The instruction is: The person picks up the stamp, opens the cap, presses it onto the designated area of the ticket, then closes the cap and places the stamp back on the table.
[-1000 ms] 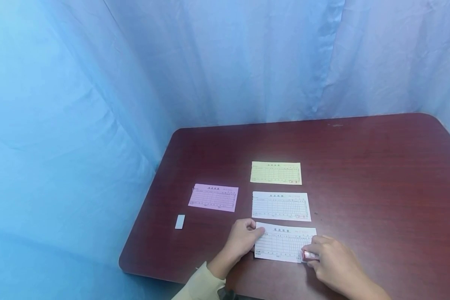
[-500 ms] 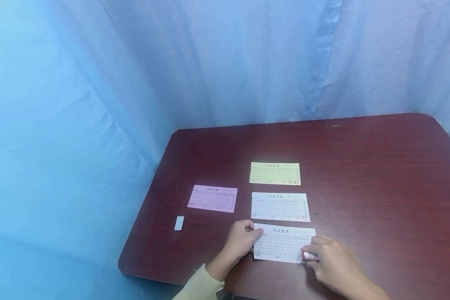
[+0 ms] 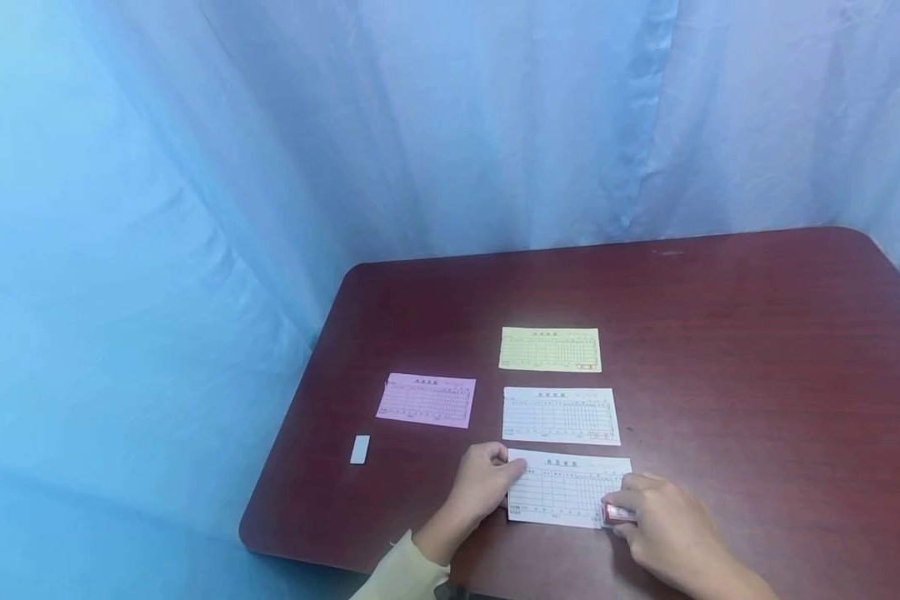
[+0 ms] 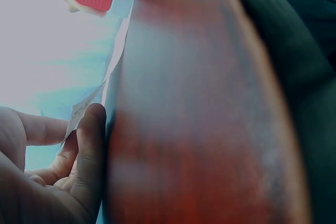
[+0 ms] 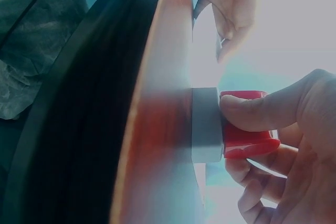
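Note:
My right hand grips a red self-inking stamp with a grey base. The base stands on the lower right corner of the nearest white receipt slip. My left hand pinches that slip's left edge between thumb and fingers; in the left wrist view the edge is lifted a little off the table. Behind it lies a second white slip with a red mark at its lower right. Farther back is a yellow slip, also bearing a red mark there.
A pink slip lies flat to the left, with a small white rectangular piece nearer the table's left side. The dark red table has rounded corners. Blue curtains hang behind it and at the left.
The head view has shifted very slightly. Both hands, the stamp and the slips keep their places.

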`<state>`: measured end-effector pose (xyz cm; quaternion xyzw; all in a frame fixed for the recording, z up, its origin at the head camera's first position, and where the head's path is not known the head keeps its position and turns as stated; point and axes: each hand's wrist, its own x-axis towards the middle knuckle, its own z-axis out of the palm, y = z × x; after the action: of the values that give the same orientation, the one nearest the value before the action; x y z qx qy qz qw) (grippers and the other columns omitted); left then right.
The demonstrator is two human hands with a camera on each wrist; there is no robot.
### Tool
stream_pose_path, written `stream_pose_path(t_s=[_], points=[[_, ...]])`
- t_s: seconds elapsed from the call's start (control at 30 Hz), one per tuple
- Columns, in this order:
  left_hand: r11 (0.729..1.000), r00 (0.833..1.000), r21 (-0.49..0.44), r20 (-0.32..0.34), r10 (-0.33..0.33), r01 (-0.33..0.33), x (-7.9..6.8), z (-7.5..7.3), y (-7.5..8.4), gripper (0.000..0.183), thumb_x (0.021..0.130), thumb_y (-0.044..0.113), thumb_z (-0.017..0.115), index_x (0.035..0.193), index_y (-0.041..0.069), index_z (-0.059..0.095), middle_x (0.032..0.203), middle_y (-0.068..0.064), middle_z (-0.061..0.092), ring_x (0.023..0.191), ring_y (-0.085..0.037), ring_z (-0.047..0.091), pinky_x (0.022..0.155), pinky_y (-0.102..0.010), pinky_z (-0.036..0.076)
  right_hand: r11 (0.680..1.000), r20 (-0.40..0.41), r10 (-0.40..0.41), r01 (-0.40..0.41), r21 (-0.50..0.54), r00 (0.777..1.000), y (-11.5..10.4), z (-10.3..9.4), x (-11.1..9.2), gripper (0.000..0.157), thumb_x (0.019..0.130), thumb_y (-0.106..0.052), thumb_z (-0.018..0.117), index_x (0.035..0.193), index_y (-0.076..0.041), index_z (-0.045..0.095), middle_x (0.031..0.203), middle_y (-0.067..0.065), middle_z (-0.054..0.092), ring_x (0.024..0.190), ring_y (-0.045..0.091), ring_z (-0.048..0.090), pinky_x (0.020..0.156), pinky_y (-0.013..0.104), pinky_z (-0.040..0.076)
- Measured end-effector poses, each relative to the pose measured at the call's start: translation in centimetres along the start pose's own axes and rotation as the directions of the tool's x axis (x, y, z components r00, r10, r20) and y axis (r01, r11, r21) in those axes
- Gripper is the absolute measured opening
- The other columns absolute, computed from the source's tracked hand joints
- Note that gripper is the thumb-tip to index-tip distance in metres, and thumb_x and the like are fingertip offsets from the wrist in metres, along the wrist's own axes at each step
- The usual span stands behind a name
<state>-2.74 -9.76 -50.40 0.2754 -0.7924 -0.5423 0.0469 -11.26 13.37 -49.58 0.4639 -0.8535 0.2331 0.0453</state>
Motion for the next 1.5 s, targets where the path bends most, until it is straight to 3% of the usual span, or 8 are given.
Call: stream_pose_path(t_s=[0.27,1.03,1.1,1.27,1.5], points=[[1.000,1.000,-0.007,-0.005,0.004,-0.004,0.04,0.00,-0.10,0.021,0.085,0.009,0.070,0.069,0.007,0.057,0.056,0.000,0.059,0.047,-0.010,0.056,0.041,-0.020,0.043,0.999,-0.030,-0.038,0.038,0.010,0.999,0.16,0.17,-0.01,0.033,0.054,-0.002,0.088,0.080,-0.019,0.078,0.071,-0.020,0.048,0.068,0.005,0.047,0.058,0.028,0.044],[1.000,1.000,0.003,0.001,0.008,-0.008,-0.22,0.04,0.09,0.019,0.085,0.009,0.071,0.069,0.007,0.060,0.057,0.000,0.059,0.048,-0.009,0.055,0.042,-0.020,0.042,1.000,-0.018,-0.018,0.019,0.021,1.000,-0.08,0.16,-0.07,0.032,0.055,-0.002,0.087,0.080,-0.019,0.078,0.071,-0.020,0.048,0.068,0.004,0.046,0.058,0.027,0.043],[1.000,1.000,0.005,0.010,0.009,-0.009,-0.22,-0.01,0.02,0.016,0.084,0.010,0.071,0.071,0.007,0.063,0.056,0.001,0.058,0.047,-0.008,0.053,0.042,-0.020,0.040,1.000,-0.016,-0.018,0.018,0.020,1.000,-0.08,0.17,-0.07,0.032,0.055,-0.003,0.087,0.080,-0.019,0.078,0.072,-0.020,0.048,0.069,0.004,0.047,0.059,0.028,0.044],[1.000,0.996,0.019,0.083,0.016,-0.017,-0.37,-0.42,0.03,0.005,0.082,0.004,0.070,0.078,0.003,0.071,0.060,0.000,0.064,0.050,-0.009,0.059,0.044,-0.023,0.048,0.999,-0.033,-0.031,0.031,0.020,0.999,0.07,0.33,-0.06,0.033,0.054,-0.002,0.087,0.081,-0.019,0.078,0.073,-0.020,0.050,0.070,0.003,0.048,0.060,0.027,0.045],[0.999,0.988,0.041,0.154,0.019,-0.026,-0.50,-0.85,-0.04,0.009,0.083,-0.001,0.066,0.077,0.003,0.070,0.058,-0.001,0.063,0.045,-0.009,0.056,0.042,-0.023,0.048,0.990,-0.138,-0.134,0.137,0.013,0.981,0.64,0.73,-0.37,0.036,0.051,-0.004,0.089,0.079,-0.020,0.074,0.077,-0.020,0.053,0.073,0.006,0.052,0.062,0.030,0.048]])
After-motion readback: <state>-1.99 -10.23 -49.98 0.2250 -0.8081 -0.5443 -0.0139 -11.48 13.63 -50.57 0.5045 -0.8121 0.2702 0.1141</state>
